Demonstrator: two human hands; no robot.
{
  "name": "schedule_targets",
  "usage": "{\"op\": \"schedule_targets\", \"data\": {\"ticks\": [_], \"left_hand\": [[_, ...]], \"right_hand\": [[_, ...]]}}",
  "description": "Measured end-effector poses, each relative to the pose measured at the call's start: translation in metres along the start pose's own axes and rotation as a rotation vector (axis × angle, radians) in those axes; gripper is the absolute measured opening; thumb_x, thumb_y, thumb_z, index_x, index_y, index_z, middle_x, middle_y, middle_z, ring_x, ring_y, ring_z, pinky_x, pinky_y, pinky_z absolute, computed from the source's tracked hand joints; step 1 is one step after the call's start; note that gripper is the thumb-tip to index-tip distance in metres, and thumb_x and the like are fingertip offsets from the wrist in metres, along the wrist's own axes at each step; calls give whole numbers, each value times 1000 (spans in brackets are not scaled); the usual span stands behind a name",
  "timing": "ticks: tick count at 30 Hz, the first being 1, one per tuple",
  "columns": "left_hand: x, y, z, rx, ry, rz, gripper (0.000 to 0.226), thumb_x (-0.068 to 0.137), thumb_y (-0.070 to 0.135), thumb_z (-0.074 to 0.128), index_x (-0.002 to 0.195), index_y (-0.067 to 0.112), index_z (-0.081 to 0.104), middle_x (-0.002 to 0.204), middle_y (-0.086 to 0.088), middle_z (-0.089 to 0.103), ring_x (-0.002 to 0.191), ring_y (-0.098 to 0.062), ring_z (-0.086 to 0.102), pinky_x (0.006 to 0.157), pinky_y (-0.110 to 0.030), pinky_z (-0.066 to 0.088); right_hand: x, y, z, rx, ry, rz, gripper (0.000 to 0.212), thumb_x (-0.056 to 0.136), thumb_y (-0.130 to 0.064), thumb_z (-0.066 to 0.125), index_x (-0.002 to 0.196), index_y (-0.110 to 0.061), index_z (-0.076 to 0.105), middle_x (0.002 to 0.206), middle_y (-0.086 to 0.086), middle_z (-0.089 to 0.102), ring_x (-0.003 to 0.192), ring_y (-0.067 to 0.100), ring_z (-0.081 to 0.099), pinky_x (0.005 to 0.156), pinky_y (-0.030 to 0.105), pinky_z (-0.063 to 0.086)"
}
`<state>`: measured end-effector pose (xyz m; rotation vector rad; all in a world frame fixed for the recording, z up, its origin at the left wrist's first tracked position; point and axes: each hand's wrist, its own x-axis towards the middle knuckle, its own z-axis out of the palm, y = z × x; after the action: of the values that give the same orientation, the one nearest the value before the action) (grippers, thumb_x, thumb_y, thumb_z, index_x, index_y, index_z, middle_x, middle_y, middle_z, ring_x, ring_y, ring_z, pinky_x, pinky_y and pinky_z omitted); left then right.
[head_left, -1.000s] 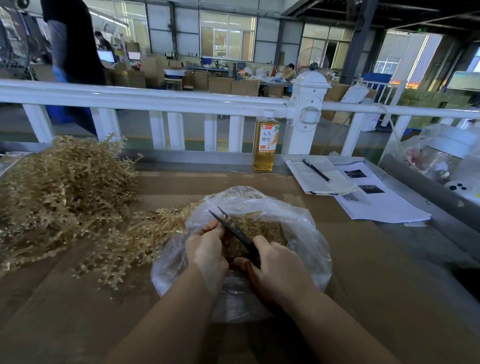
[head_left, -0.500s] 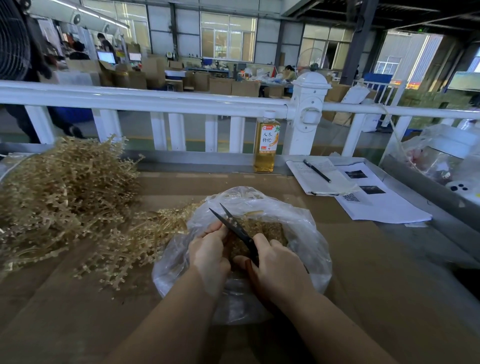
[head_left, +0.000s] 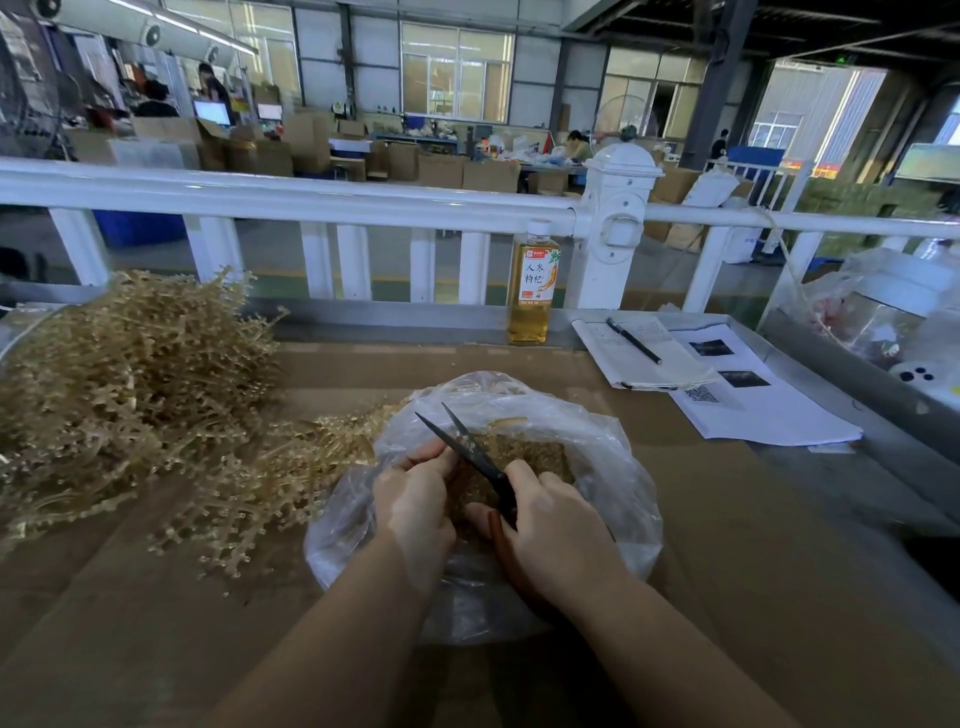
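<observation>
Over one clear plastic bag (head_left: 597, 441) on the brown counter (head_left: 727, 519): one pair of black scissors (head_left: 467, 447), blades parted, right hand (head_left: 550, 525) fingers curled round the mostly hidden handles. Left hand (head_left: 415, 499) fingers bunch at the blades; whether they pinch anything, can't tell. One tangled tan sprig heap (head_left: 119, 389) lies left.

Sprig heap (head_left: 130, 395) blocks left; bare cardboard (head_left: 727, 519) lies right.
</observation>
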<state>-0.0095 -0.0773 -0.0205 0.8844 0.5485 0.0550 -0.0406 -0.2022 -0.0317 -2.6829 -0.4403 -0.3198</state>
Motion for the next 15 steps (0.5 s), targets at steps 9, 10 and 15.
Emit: {"op": "schedule_targets", "data": {"ticks": [9,10,15], "left_hand": [[6,1,-3,8,-33,-42,29,93,-3,49,118,3,63,116,-19,64,103,-29,61,88,-35,49],[7,1,-3,9,-27,-37,29,93,-3,49,117,3,63,113,-19,65,102,-30,62,86,-35,50],[8,-1,-4,0,-1,-9,22,90,-5,53,108,1,65,94,-16,67,91,-28,64,64,-30,50]], "right_hand": [[3,4,-4,40,-42,-5,40,90,-63,42,104,-26,41,91,-3,48,96,20,53,80,30,40],[3,4,-4,43,-52,-5,40,89,-63,42,104,-26,41,91,-3,47,96,21,53,81,30,41],[4,6,-3,44,-72,-6,37,89,-64,42,100,-29,38,90,-3,47,94,20,54,79,30,41]]}}
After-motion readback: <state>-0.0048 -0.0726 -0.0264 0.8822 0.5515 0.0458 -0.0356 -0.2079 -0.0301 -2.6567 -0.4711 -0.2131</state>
